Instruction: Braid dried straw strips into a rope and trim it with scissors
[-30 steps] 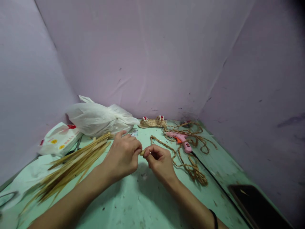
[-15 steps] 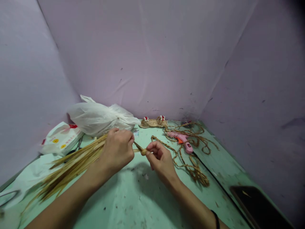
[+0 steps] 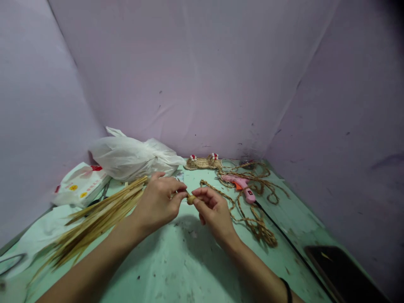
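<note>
The one camera looks from head height on the person, facing forward and down over forearms that rise from the bottom edge. The left hand and right hand sit near, just below the frame's centre; the table spans the bottom, purple wall farther off above.

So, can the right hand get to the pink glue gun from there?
Probably yes: the pink glue gun lies beyond the right hand, with only braided cord between. But that hand is pinching a small tan piece right now.
</note>
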The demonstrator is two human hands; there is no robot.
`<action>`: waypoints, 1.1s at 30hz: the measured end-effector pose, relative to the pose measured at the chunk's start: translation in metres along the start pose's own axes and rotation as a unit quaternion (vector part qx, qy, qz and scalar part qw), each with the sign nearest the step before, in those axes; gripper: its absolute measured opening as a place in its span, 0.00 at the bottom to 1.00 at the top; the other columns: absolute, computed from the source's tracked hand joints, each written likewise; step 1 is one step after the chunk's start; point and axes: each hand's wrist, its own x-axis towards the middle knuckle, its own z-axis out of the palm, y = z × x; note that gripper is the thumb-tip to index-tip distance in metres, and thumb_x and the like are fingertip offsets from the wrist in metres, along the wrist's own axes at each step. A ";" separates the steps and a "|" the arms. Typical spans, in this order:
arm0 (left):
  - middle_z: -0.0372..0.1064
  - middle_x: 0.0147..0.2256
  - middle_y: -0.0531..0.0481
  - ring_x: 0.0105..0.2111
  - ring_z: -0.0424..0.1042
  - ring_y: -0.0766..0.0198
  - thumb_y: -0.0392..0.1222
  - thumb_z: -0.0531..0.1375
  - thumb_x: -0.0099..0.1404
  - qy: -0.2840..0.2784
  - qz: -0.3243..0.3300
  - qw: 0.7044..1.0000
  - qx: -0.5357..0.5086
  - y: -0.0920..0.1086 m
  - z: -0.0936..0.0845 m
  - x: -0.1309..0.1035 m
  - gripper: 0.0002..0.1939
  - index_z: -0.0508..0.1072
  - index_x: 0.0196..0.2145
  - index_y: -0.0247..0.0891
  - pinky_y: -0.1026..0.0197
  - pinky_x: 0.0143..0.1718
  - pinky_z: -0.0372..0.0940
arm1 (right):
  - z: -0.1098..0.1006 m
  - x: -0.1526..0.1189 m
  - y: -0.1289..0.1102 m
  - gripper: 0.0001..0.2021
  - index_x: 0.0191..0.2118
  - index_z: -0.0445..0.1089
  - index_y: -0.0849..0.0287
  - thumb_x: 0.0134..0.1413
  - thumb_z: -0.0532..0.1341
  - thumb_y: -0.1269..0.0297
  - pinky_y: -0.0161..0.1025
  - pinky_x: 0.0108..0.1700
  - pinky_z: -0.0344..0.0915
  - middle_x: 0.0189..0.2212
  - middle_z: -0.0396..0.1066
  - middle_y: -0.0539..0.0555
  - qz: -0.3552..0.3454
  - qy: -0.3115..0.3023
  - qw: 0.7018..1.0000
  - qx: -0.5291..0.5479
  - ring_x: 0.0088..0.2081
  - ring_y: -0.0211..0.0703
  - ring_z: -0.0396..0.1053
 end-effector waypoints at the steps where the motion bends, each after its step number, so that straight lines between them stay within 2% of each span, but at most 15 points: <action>1: 0.73 0.27 0.55 0.27 0.68 0.68 0.37 0.57 0.56 -0.001 0.001 1.000 -0.008 -0.001 0.001 0.000 0.05 0.73 0.28 0.42 0.51 0.51 0.50 | 0.000 0.000 0.000 0.09 0.31 0.64 0.61 0.43 0.59 0.63 0.28 0.15 0.48 0.24 0.69 0.50 0.007 -0.003 1.000 0.006 0.14 0.26 0.50; 5: 0.72 0.25 0.56 0.25 0.67 0.70 0.36 0.56 0.57 0.014 0.004 1.000 -0.026 -0.002 0.000 0.001 0.07 0.73 0.24 0.42 0.53 0.50 0.50 | -0.001 0.000 -0.001 0.10 0.33 0.66 0.62 0.44 0.58 0.61 0.29 0.15 0.47 0.23 0.69 0.50 0.012 -0.010 1.000 0.007 0.14 0.27 0.51; 10: 0.71 0.24 0.55 0.25 0.66 0.69 0.35 0.56 0.56 0.008 0.001 0.999 -0.035 0.002 -0.001 0.002 0.07 0.71 0.22 0.40 0.55 0.48 0.53 | -0.001 0.001 0.000 0.10 0.28 0.66 0.62 0.41 0.61 0.60 0.30 0.21 0.54 0.22 0.68 0.51 -0.003 -0.003 0.999 -0.035 0.20 0.31 0.59; 15: 0.69 0.22 0.55 0.24 0.64 0.69 0.34 0.55 0.56 0.009 0.014 1.000 -0.014 0.005 -0.003 0.002 0.08 0.70 0.21 0.39 0.57 0.44 0.56 | 0.000 0.001 0.001 0.08 0.24 0.62 0.60 0.38 0.62 0.64 0.30 0.20 0.54 0.17 0.61 0.45 0.009 0.032 0.999 -0.034 0.18 0.31 0.56; 17: 0.68 0.21 0.54 0.24 0.64 0.68 0.34 0.54 0.56 0.022 0.008 1.000 0.009 0.005 -0.004 0.002 0.09 0.69 0.21 0.38 0.58 0.42 0.57 | 0.000 0.001 0.001 0.08 0.25 0.62 0.60 0.39 0.62 0.65 0.30 0.21 0.54 0.17 0.62 0.45 0.003 0.046 0.999 -0.027 0.18 0.31 0.56; 21: 0.69 0.22 0.53 0.25 0.64 0.67 0.35 0.55 0.56 0.034 -0.026 0.999 0.024 0.005 -0.008 0.003 0.08 0.70 0.21 0.38 0.60 0.37 0.57 | 0.000 0.000 0.000 0.14 0.36 0.67 0.62 0.39 0.63 0.64 0.31 0.24 0.58 0.22 0.69 0.50 -0.009 0.023 0.999 -0.022 0.22 0.34 0.63; 26: 0.68 0.23 0.53 0.26 0.63 0.66 0.37 0.55 0.56 0.024 -0.077 0.996 0.037 0.003 -0.013 0.005 0.07 0.69 0.22 0.38 0.62 0.32 0.56 | 0.000 0.001 -0.002 0.10 0.28 0.70 0.63 0.37 0.63 0.62 0.33 0.26 0.61 0.21 0.69 0.51 0.010 0.019 1.000 -0.011 0.22 0.35 0.65; 33: 0.69 0.23 0.50 0.27 0.64 0.64 0.39 0.53 0.56 0.010 -0.121 0.985 0.123 0.001 -0.014 0.005 0.09 0.70 0.22 0.39 0.61 0.32 0.54 | 0.000 0.001 -0.004 0.09 0.25 0.67 0.62 0.38 0.63 0.61 0.32 0.27 0.61 0.19 0.68 0.50 0.016 0.007 1.000 0.007 0.21 0.34 0.64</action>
